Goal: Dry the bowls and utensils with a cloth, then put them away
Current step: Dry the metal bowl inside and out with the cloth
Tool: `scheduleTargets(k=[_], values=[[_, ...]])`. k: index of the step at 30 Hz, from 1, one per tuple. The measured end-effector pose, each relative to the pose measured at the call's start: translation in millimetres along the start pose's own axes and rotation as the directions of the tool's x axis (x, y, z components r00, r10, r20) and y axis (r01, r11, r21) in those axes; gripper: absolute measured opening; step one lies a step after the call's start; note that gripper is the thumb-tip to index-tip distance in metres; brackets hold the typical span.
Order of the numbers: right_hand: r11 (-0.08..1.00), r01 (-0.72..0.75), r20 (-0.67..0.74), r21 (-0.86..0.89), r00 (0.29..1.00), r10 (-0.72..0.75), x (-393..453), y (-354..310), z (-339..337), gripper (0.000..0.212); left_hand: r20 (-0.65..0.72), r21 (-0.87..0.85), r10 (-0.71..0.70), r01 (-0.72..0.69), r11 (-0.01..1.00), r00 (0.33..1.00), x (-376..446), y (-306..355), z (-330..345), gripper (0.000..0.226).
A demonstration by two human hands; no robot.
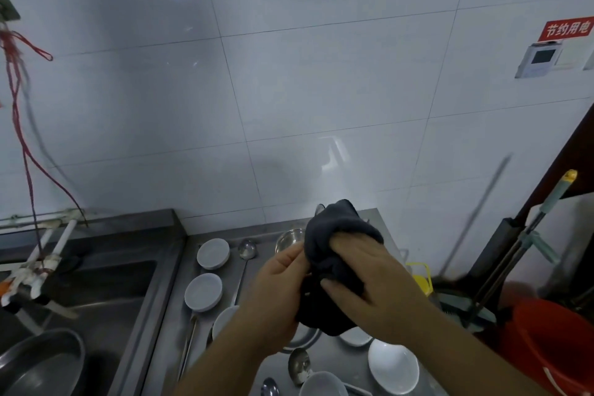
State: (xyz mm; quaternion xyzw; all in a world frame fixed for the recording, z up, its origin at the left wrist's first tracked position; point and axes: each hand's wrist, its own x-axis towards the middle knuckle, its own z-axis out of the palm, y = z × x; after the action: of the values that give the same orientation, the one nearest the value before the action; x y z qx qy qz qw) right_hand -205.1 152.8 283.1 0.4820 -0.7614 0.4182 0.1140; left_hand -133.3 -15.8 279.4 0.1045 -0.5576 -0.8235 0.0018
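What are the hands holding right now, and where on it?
Both hands hold the dark cloth: the right hand grips its bunched middle, the left hand its left edge. Anything wrapped inside cannot be told.

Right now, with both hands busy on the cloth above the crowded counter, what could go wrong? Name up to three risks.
1. The dark cloth hides whatever the left hand and right hand are wiping, so it might slip unnoticed.
2. Anything dropped would likely land on the white bowls and ladle below.
3. One white bowl sits near the counter's right edge, above the red bucket; an elbow could nudge it.
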Motion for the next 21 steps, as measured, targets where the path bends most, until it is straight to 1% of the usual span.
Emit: scheduleTargets(k=[2, 3, 5, 6, 7, 8, 10, 12, 14, 15, 17, 18, 19, 21], values=[[1.0, -0.013, -0.028, -0.013, 1.0, 0.013, 6, 3, -3, 0.028, 0.018, 0.013, -0.006, 0.006, 1.0, 1.0, -2, -1, 0, 0.044], [0.999, -0.045, -0.041, 0.021, 0.998, 0.046, 10, 5, -6, 0.025, 0.028, 0.014, -0.008, 0.007, 1.0, 1.0, -3, -2, 1, 0.045], [0.977, -0.163, -0.06, 0.139, 0.983, 0.172, 17, 9, -12, 0.02, 0.045, 0.027, 0.008, -0.009, 1.0, 0.999, -4, -3, 2, 0.042], [0.944, -0.242, -0.068, 0.225, 0.962, 0.263, 21, 11, -13, 0.02, 0.054, 0.04, 0.026, -0.029, 0.999, 0.998, -4, -4, 2, 0.04], [0.881, -0.322, -0.071, 0.347, 0.927, 0.367, 24, 14, -14, 0.02, 0.062, 0.054, 0.05, -0.053, 0.997, 0.997, -5, -5, 1, 0.041], [0.787, -0.389, -0.065, 0.479, 0.878, 0.474, 27, 19, -14, 0.022, 0.07, 0.07, 0.074, -0.079, 0.994, 0.995, -5, -6, 0, 0.043], [0.55, -0.49, 0.004, 0.676, 0.749, 0.663, 32, 29, -14, 0.025, 0.088, 0.093, 0.112, -0.12, 0.988, 0.99, -6, -7, 0, 0.045], [0.319, -0.532, 0.106, 0.784, 0.622, 0.776, 33, 34, -11, 0.026, 0.086, 0.106, 0.133, -0.142, 0.984, 0.987, -6, -8, 2, 0.047], [0.166, -0.506, 0.162, 0.846, 0.542, 0.825, 30, 38, -8, 0.033, 0.07, 0.11, 0.151, -0.158, 0.981, 0.986, -6, -8, 2, 0.046], [0.118, -0.486, 0.179, 0.866, 0.52, 0.835, 28, 40, -6, 0.04, 0.065, 0.107, 0.161, -0.167, 0.98, 0.985, -7, -8, 3, 0.044], [0.047, -0.46, 0.213, 0.887, 0.497, 0.841, 23, 43, -2, 0.062, 0.066, 0.099, 0.179, -0.185, 0.978, 0.982, -6, -6, 4, 0.042], [-0.002, -0.444, 0.243, 0.896, 0.487, 0.839, 21, 44, 2, 0.067, 0.07, 0.095, 0.189, -0.195, 0.976, 0.98, -6, -5, 5, 0.041], [-0.055, -0.429, 0.281, 0.902, 0.484, 0.829, 17, 45, 6, 0.063, 0.073, 0.093, 0.199, -0.205, 0.974, 0.977, -6, -4, 6, 0.041], [-0.143, -0.414, 0.345, 0.899, 0.467, 0.814, 13, 41, 15, 0.048, 0.068, 0.101, 0.22, -0.226, 0.969, 0.973, -3, -2, 9, 0.041]])
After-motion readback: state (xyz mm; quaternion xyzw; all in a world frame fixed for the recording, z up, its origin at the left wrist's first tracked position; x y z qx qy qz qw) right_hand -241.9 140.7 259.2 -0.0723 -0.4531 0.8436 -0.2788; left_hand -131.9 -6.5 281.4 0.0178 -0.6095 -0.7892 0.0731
